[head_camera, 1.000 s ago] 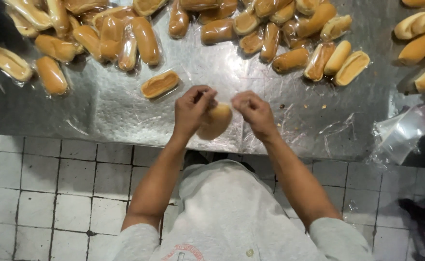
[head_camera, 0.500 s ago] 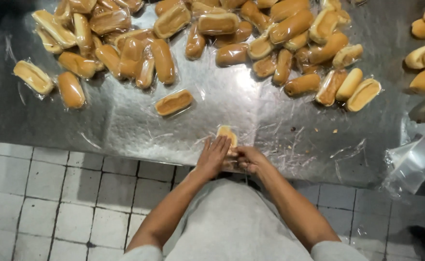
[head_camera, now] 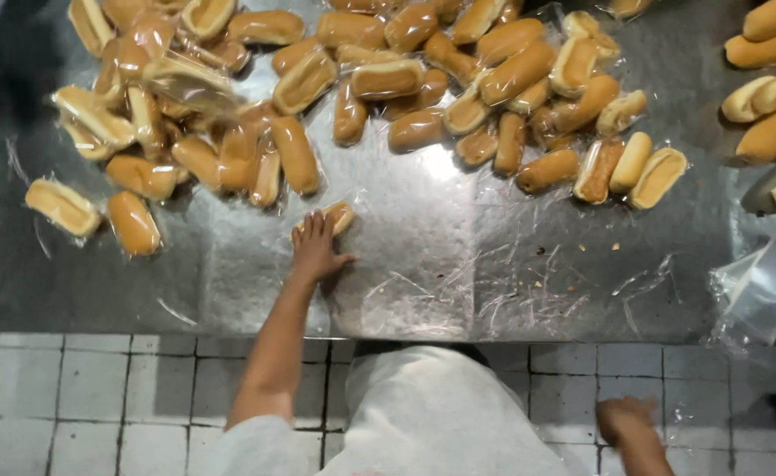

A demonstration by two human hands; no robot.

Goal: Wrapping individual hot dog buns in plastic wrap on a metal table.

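My left hand point(head_camera: 316, 249) lies flat with fingers spread on a plastic-wrapped bread roll point(head_camera: 339, 216) near the middle of the metal table point(head_camera: 423, 264). My right hand point(head_camera: 626, 419) hangs low beside my body, off the table, over the tiled floor; it is blurred and its fingers look curled with nothing seen in them. Several wrapped rolls point(head_camera: 185, 115) are piled at the back left. More rolls point(head_camera: 529, 97) lie spread at the back centre and right.
An empty clear plastic bag point(head_camera: 758, 291) lies at the table's right edge. Unwrapped rolls point(head_camera: 772, 97) sit at the far right. Plastic film covers the table top. White floor tiles point(head_camera: 79, 397) run below the table's front edge.
Both hands held a roll at the table's front edge. Now the left hand has reached forward onto a wrapped roll. The right hand has dropped down off the table.
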